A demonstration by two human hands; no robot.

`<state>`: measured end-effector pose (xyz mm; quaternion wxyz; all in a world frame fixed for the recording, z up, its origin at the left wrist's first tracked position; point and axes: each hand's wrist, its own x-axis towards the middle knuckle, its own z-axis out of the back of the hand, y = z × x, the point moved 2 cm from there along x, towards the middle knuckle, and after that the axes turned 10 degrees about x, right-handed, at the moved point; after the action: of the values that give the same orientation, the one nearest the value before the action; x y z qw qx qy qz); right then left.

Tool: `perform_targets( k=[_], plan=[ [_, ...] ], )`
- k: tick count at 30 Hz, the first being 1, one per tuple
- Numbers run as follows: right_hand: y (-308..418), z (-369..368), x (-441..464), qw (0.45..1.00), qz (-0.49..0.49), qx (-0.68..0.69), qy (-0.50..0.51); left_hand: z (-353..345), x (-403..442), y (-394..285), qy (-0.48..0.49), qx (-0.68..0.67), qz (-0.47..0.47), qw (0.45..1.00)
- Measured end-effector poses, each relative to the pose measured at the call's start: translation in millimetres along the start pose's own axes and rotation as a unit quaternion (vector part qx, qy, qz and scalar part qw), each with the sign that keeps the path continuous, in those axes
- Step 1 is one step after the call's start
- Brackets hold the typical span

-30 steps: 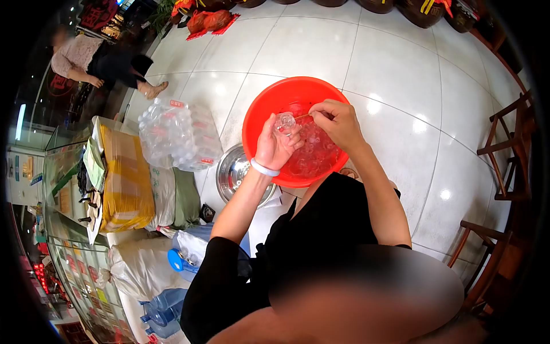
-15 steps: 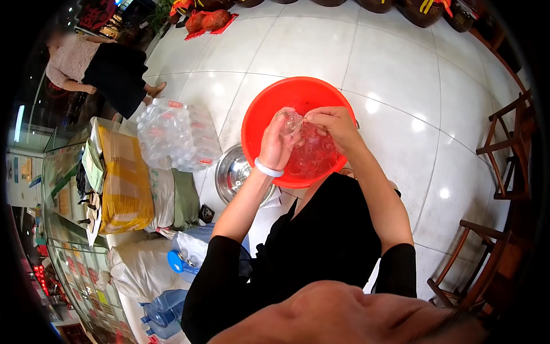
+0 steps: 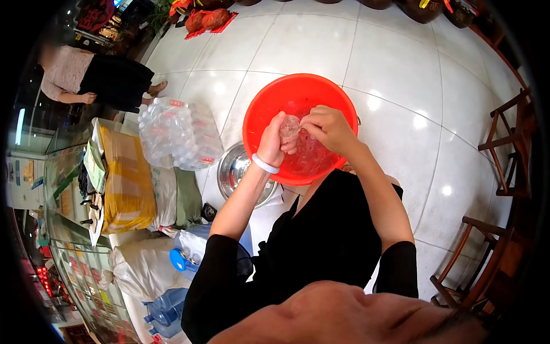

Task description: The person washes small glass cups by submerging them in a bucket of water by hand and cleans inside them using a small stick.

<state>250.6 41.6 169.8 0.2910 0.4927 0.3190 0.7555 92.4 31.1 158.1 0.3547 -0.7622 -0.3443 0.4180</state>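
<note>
Over a round red basin (image 3: 263, 97), my left hand (image 3: 274, 142) has its fingers wrapped round a small clear cup-like piece (image 3: 290, 123). My right hand (image 3: 329, 129) is at the right side of that piece, its thumb and fingertips pinched together close to the rim. Whatever lies between those fingertips is too small to make out. Inside the basin, below both hands, lie several clear glassy pieces (image 3: 312, 159).
A metal bowl (image 3: 229, 175) stands left of the basin. Further left are wrapped plastic bottles (image 3: 180, 135), a taped box (image 3: 129, 180) and sacks. A person (image 3: 97, 77) stands at upper left. Wooden chairs (image 3: 507, 140) are at right, dark jars (image 3: 421, 8) along the top.
My left fingers have closed round the clear piece, and my right hand has shifted slightly along its rim. The person at upper left has moved a little to the left.
</note>
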Motion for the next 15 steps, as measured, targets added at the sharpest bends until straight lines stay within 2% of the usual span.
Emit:
perform_targets(
  k=[1,2,3,4,6,7,9,11,13,14,15],
  plan=[
    [1.1,-1.0,-0.8,1.0,-0.002,0.0,-0.002,-0.1,-1.0,-1.4,0.001,0.001,0.002,1.0],
    [-0.7,-1.6,-2.0,0.986,-0.098,0.134,-0.028,-1.9,-2.3,-3.2,0.023,-0.012,0.011,1.0],
    [-1.9,-3.7,-3.3,0.944,-0.19,0.266,-0.051,-4.1,-3.6,-5.3,0.043,-0.027,0.019,0.999],
    [1.9,-6.1,-3.2,0.944,-0.188,0.266,-0.049,-5.4,-3.8,-7.5,0.042,-0.027,0.016,0.999],
    [5.4,-13.5,-8.4,0.834,-0.327,0.417,-0.152,-7.6,-3.8,-12.5,0.016,-0.027,-0.028,0.999],
    [7.1,-18.7,-9.5,0.835,-0.327,0.416,-0.151,-10.5,-4.2,-13.4,0.016,-0.027,-0.029,0.999],
    [4.5,-31.1,-15.1,0.748,-0.359,0.517,-0.211,-12.2,-5.6,-14.9,-0.07,0.012,-0.068,0.995],
    [7.6,-30.1,-14.2,0.748,-0.362,0.516,-0.21,-9.3,-5.6,-14.0,-0.063,0.002,-0.07,0.996],
    [15.3,-21.4,-8.9,0.855,-0.28,0.41,-0.148,-5.3,-6.6,-13.7,-0.059,-0.008,-0.074,0.995],
    [12.8,-17.8,-8.0,0.855,-0.281,0.411,-0.146,-4.1,-7.1,-13.4,-0.043,-0.009,-0.064,0.997],
    [10.4,-11.4,-4.7,0.918,-0.226,0.312,-0.097,-3.3,-7.4,-12.9,-0.026,-0.01,-0.055,0.998]
  ],
)
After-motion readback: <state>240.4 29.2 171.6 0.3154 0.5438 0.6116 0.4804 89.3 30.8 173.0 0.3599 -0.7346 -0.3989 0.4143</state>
